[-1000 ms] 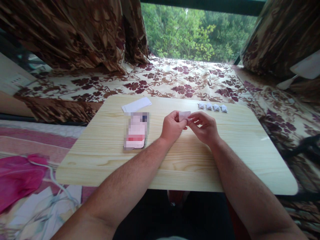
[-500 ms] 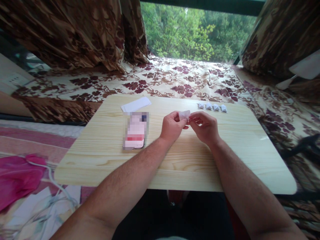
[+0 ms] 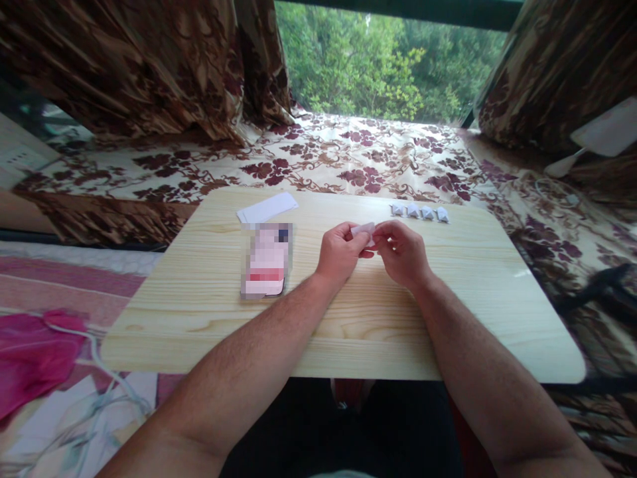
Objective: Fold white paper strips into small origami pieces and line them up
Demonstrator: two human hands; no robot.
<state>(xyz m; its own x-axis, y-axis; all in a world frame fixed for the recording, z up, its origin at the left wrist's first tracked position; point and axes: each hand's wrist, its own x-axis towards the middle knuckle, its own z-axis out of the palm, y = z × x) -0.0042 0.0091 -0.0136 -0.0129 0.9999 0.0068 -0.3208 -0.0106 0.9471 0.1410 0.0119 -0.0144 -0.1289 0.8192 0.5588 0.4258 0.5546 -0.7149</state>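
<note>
Over the middle of a pale wooden table [image 3: 348, 332], my left hand [image 3: 338, 253] and my right hand [image 3: 403, 251] meet, both pinched on a small white folded piece of paper [image 3: 363, 230]. The fingers of both hands are curled around it, hiding most of the paper. Several small white folded paper shapes [image 3: 419, 212] stand in a row at the table's far edge, just beyond my right hand.
A phone [image 3: 267, 259] lies flat left of my left hand, with white paper strips [image 3: 267, 207] behind it. A floral cloth [image 3: 358, 156] covers the surface beyond the table, below a window. A pink cloth [image 3: 30, 358] and white cables [image 3: 107, 392] lie low left.
Both hands keep their hold on the paper and work it slightly; the visible part of the paper looks smaller. The view has shifted a little.
</note>
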